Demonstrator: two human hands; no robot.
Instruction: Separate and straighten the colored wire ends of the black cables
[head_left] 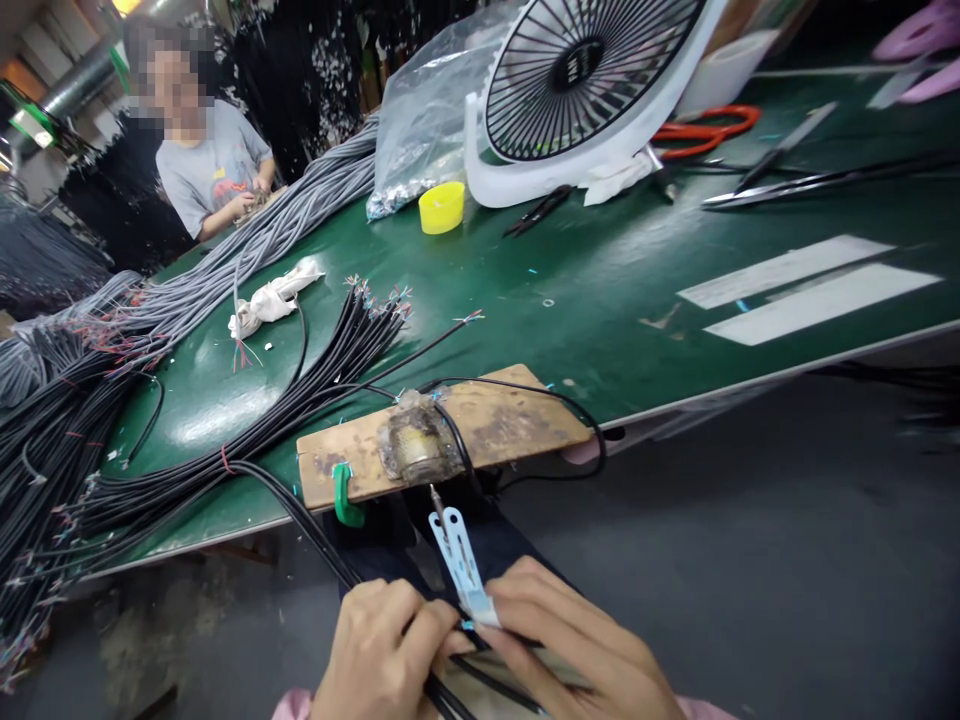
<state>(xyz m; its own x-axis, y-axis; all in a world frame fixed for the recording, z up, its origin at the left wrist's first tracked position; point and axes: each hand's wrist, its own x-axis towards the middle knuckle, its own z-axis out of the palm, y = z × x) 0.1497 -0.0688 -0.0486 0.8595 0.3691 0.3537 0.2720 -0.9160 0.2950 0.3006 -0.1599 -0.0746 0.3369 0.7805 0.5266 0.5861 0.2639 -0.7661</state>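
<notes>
At the bottom of the head view, my left hand (386,650) is closed around black cables (450,695), its thumb and index finger pinched near a small blue piece. My right hand (577,640) pinches the lower end of a light blue tweezer-like tool (461,570), whose two arms point up toward the table edge. Just past the tool's tip lies a wooden board (525,410) with a stained, brownish block (420,445) fixed on it. A black cable loops over the board. At the board's left end is a green clamp (346,495).
Bundled black cables (300,410) with stripped ends lie left of the board, grey cables (300,210) behind them. A white fan (585,90), yellow cup (442,208), orange-handled tool (705,130) and white strips (825,305) are on the green table (600,290). A person (210,160) sits across.
</notes>
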